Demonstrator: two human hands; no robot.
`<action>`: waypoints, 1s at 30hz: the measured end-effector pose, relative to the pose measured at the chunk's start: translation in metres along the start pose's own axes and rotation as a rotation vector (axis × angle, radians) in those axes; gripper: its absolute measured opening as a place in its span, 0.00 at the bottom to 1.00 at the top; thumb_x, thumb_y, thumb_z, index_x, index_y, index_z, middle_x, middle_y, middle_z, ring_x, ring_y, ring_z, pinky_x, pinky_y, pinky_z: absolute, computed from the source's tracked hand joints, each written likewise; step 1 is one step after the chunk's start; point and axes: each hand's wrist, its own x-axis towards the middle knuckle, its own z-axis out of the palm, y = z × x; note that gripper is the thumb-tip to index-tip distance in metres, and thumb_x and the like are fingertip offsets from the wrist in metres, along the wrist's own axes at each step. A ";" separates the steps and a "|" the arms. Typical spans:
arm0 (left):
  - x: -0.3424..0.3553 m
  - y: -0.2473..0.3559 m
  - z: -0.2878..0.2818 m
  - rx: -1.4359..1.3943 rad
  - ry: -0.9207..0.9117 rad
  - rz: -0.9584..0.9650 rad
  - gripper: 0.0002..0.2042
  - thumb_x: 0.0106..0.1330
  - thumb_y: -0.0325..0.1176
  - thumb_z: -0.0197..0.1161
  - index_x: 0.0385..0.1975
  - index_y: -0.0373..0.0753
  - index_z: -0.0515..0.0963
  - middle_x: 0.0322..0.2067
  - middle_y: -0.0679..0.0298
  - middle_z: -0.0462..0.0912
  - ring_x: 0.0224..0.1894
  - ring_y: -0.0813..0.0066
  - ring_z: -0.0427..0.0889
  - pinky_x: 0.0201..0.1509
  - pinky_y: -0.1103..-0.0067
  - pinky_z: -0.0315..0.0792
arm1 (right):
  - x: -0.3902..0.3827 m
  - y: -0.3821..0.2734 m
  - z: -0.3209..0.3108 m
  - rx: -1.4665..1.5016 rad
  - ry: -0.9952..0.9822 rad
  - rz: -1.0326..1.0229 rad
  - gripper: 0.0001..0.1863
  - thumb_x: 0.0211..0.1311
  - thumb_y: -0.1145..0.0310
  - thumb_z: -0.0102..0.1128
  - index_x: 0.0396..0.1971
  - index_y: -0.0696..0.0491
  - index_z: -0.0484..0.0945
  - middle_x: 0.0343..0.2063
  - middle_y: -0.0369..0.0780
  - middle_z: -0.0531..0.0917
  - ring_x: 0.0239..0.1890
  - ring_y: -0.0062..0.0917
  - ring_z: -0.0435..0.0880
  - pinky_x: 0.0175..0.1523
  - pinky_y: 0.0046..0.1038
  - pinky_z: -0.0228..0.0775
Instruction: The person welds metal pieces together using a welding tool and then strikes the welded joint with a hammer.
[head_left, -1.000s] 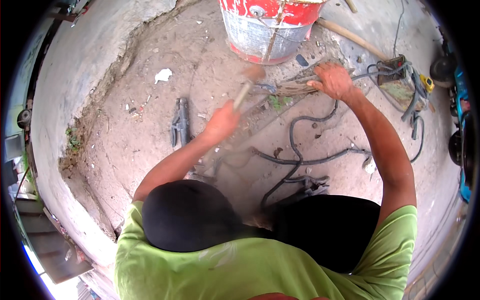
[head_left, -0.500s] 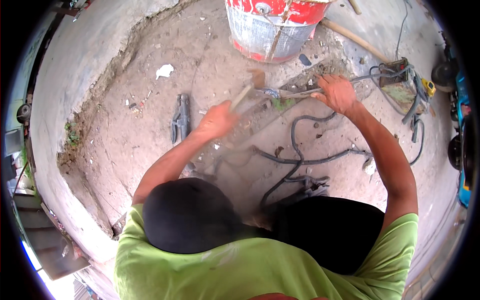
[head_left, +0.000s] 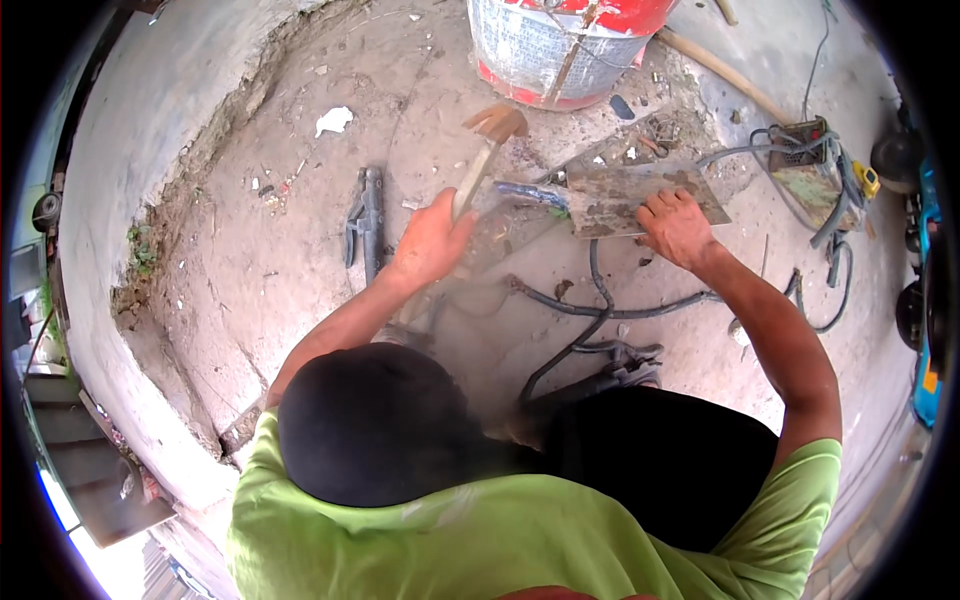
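Note:
My left hand (head_left: pixel 432 238) is closed around the wooden handle of a hammer (head_left: pixel 478 170), whose rusty head (head_left: pixel 497 123) points away from me and hangs above the dirt. My right hand (head_left: pixel 677 226) grips the near edge of a flat rectangular metal blade (head_left: pixel 620 190), its fingers curled over the face. The blade is blotched with brown dirt or rust. From its left end sticks a bluish handle (head_left: pixel 532 193), close to the hammer but apart from it. Left of my left hand, a dark grey clamp-like tool (head_left: pixel 366 225) lies on the ground.
A red and white bucket (head_left: pixel 570 50) stands at the far side, beside a wooden pole (head_left: pixel 725 75). Grey cables (head_left: pixel 640 312) snake over the ground nearer me. At right sits a cable-wrapped box (head_left: pixel 800 150) with a yellow tape measure (head_left: pixel 864 180). Broken concrete (head_left: pixel 215 140) edges the left.
The blade has turned from nearly edge-on to show its broad face, still in my right hand. My left hand has moved the hammer slightly, its head now a little farther from me and left.

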 end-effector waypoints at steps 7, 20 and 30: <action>-0.019 -0.039 0.025 0.213 -0.216 -0.088 0.17 0.73 0.41 0.59 0.51 0.33 0.73 0.36 0.36 0.85 0.43 0.31 0.84 0.48 0.51 0.77 | 0.003 0.000 0.000 -0.029 0.012 -0.008 0.20 0.61 0.50 0.70 0.43 0.49 0.80 0.44 0.39 0.81 0.55 0.35 0.79 0.62 0.41 0.69; -0.028 -0.010 -0.025 -0.097 0.066 -0.064 0.18 0.73 0.42 0.62 0.49 0.31 0.74 0.36 0.37 0.84 0.45 0.33 0.83 0.50 0.54 0.76 | 0.008 -0.033 -0.015 -0.003 0.099 -0.026 0.09 0.62 0.64 0.63 0.39 0.52 0.81 0.40 0.42 0.83 0.46 0.37 0.85 0.46 0.36 0.82; -0.014 -0.063 0.014 0.202 -0.142 -0.150 0.19 0.75 0.41 0.59 0.54 0.32 0.72 0.38 0.34 0.84 0.45 0.29 0.83 0.50 0.49 0.76 | 0.013 -0.067 0.001 -0.047 -0.119 -0.022 0.12 0.63 0.68 0.60 0.44 0.54 0.81 0.42 0.45 0.85 0.47 0.39 0.86 0.47 0.36 0.83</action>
